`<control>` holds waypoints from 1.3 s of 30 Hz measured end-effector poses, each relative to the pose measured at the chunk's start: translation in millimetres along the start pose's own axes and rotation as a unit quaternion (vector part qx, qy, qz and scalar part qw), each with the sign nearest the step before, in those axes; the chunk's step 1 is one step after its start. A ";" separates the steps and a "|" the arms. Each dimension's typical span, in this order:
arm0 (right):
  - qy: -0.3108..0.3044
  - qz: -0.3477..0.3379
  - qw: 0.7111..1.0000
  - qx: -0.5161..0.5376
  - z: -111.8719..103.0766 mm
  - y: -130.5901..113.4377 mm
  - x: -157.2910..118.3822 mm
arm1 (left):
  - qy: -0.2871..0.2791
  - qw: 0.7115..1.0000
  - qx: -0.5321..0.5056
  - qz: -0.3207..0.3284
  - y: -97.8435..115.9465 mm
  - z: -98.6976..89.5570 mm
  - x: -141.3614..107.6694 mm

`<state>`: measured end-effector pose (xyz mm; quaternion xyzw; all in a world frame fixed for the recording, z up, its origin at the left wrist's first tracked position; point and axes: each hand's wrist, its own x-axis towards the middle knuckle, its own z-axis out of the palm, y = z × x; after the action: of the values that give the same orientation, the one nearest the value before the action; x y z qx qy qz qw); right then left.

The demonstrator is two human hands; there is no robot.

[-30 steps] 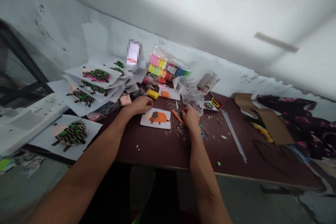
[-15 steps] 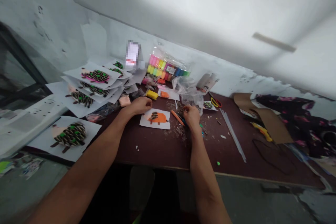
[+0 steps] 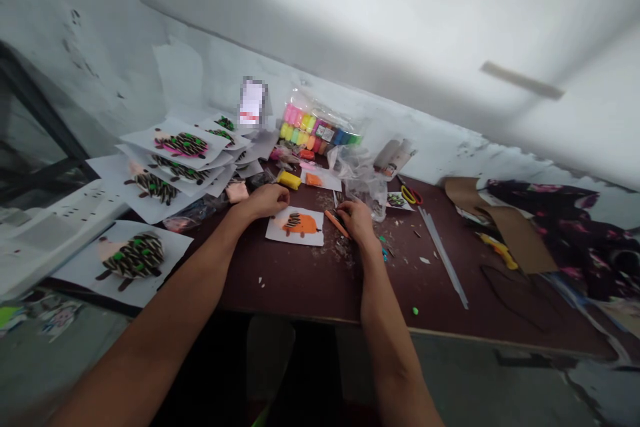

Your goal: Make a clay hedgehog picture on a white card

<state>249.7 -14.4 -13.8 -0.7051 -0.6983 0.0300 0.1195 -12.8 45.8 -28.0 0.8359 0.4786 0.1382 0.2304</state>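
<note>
Fingers of the right hand (image 3: pixel 358 220): in the head view they are bent downward at small dark pieces (image 3: pixel 340 198), just beside an orange stick-like tool (image 3: pixel 337 224); I cannot tell if they grip something.
Fingers of the left hand (image 3: pixel 270 201): they are curled, near the upper left edge of the small paper; I cannot tell if something is between them.
Small paper (image 3: pixel 274 235): it lies flat on the brown table (image 3: pixel 300 287), between the two hands, and carries an orange animal figure (image 3: pixel 309 224) with striped pieces (image 3: pixel 294 221) on its left part.
Clear pack (image 3: pixel 320 111): it leans at the wall and contains rows of coloured blocks (image 3: pixel 303 127), among them pink, yellow, green and blue.
Crumpled plastic bag (image 3: pixel 363 180): it is behind the right hand; its content is unclear.
White sheet (image 3: pixel 331 180): it bears an orange lump (image 3: pixel 313 179); a yellow block (image 3: pixel 289 179) is just beside.
Paper pile (image 3: pixel 213 159): the sheets overlap, with striped animal figures on them.
</note>
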 end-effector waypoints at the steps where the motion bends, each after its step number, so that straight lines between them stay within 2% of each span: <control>1: 0.005 -0.003 1.000 0.001 0.7 -1.1 0.1 | -0.002 1.000 0.000 -0.001 0.5 -0.3 -0.2; 6: -0.004 -0.009 1.000 -0.020 4.5 -7.8 2.8 | 0.001 1.000 0.004 -0.007 1.4 -0.1 -0.6; 12: 0.023 -0.001 0.999 -0.048 4.8 -11.1 4.9 | -0.004 1.000 0.011 0.001 -0.9 0.2 0.2; 19: -0.002 -0.018 0.999 -0.038 7.2 -11.6 5.3 | -0.002 1.000 0.014 -0.002 -2.2 1.5 0.8; 23: 0.024 -0.022 0.999 -0.040 11.1 -12.2 7.8 | 0.001 1.000 0.012 -0.003 -3.7 2.5 1.4; 27: 0.085 0.007 0.993 0.076 8.8 -12.3 6.0 | 0.004 1.000 0.007 0.005 -5.1 3.3 2.1; 30: 0.102 -0.019 0.969 0.224 6.3 -14.6 -0.2 | 0.005 1.000 0.007 0.012 -5.1 3.3 2.3; 32: 0.080 -0.051 0.946 0.311 5.8 -18.0 -5.1 | 0.007 1.000 0.009 0.015 -4.7 3.1 2.2; 35: 0.020 -0.085 0.920 0.382 5.8 -24.6 -10.5 | 0.007 1.000 0.008 0.010 -3.6 2.3 1.6; 39: -0.068 -0.081 0.889 0.446 4.7 -33.0 -14.1 | 0.001 1.000 0.005 0.000 -2.8 1.5 1.0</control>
<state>216.1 -27.9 -13.1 -0.5144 -0.6727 0.3768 0.3754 -13.7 47.5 -30.7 0.8372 0.4792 0.1364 0.2254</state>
